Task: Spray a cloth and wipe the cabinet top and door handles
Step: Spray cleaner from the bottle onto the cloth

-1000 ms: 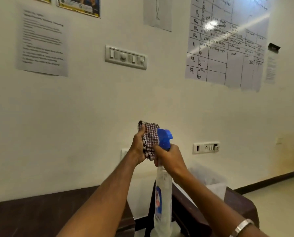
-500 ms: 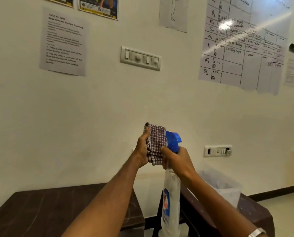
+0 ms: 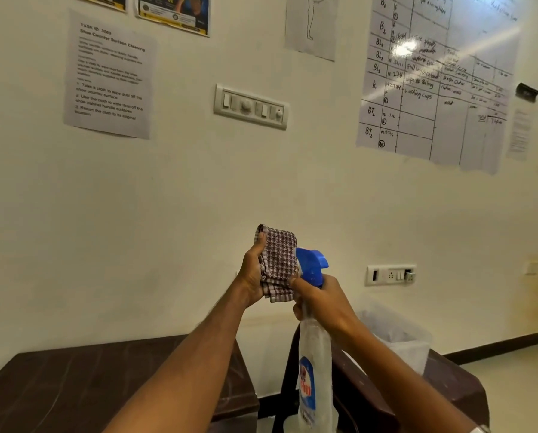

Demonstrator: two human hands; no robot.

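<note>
Head view, the only view. Left hand point(image 3: 255, 273) is raised in front of the wall, fingers closed around a folded checked cloth point(image 3: 277, 260); thumb lies on the near face, the rest wrapped behind and out of sight. Cloth is held upright, long axis roughly vertical, flat face turned toward the right. Right hand point(image 3: 320, 301) grips the neck of a spray bottle point(image 3: 314, 364), fingers closed on it; one finger seems to sit at the trigger, but whether it is squeezed I cannot tell. Bottle is upright, clear body with a printed label hanging below the hand, blue spray head point(image 3: 311, 265) on top. Key relation: the nozzle end points left, straight at the cloth face, just beside it and possibly touching; the cloth lies directly to the left of the spray head, at the same height. No mist visible. Judgement: the step in hand is wetting the cloth; wiping not yet begun. Below, a dark brown cabinet top point(image 3: 74, 385) sits at lower left, nearer the left arm, the hand that carries the cloth. A second dark surface point(image 3: 448, 379) lies at lower right, carrying a translucent bin point(image 3: 398, 339). Door handles are not in view. Wall carries a switch plate point(image 3: 250, 106), a socket point(image 3: 391, 275) and taped paper sheets.
</note>
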